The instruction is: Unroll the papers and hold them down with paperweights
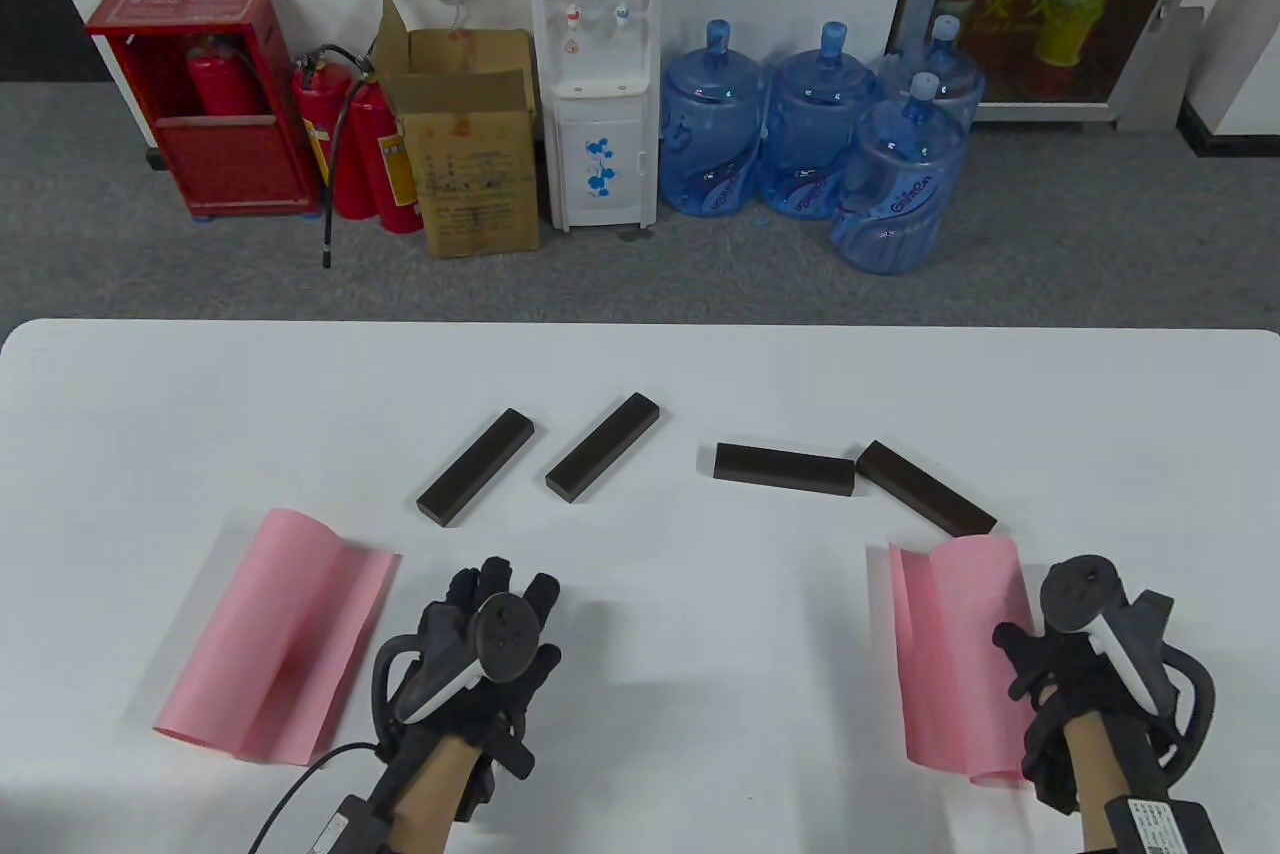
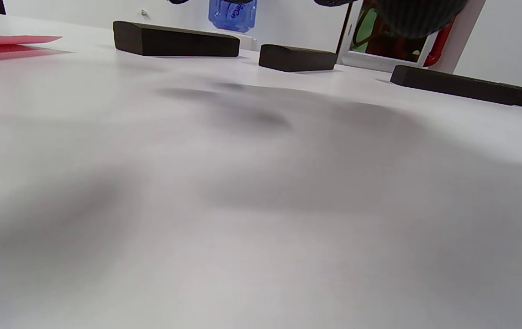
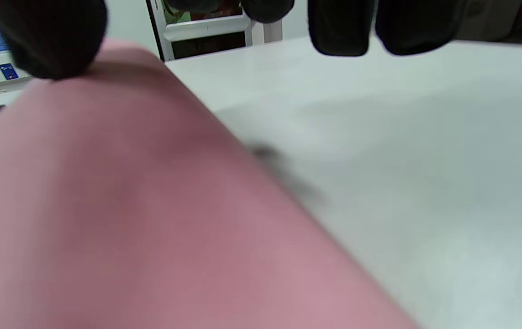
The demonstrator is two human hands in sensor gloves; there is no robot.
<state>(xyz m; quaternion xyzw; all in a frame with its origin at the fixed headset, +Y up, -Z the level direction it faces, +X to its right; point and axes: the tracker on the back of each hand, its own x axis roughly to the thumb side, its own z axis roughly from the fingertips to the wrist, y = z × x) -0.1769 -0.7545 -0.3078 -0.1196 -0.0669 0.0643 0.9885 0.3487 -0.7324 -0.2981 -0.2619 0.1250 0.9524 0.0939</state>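
two pink papers and four dark paperweights are counted on the white counter [image 1: 640, 374]. the left paper [image 1: 275, 639] is seen partly curled near the counter's left side; the right paper [image 1: 960, 654] is curled at the right. the four paperweights [image 1: 476, 480] [image 1: 602, 446] [image 1: 785, 468] [image 1: 925, 488] are laid in a loose row beyond the papers, the two right ones nearly end to end. the left hand [image 1: 480, 654] is held over bare counter between the papers, fingers spread, nothing gripped. the right hand [image 1: 1075, 664] is rested at the right paper's edge, thumb touching the roll; whether it is gripped cannot be told.
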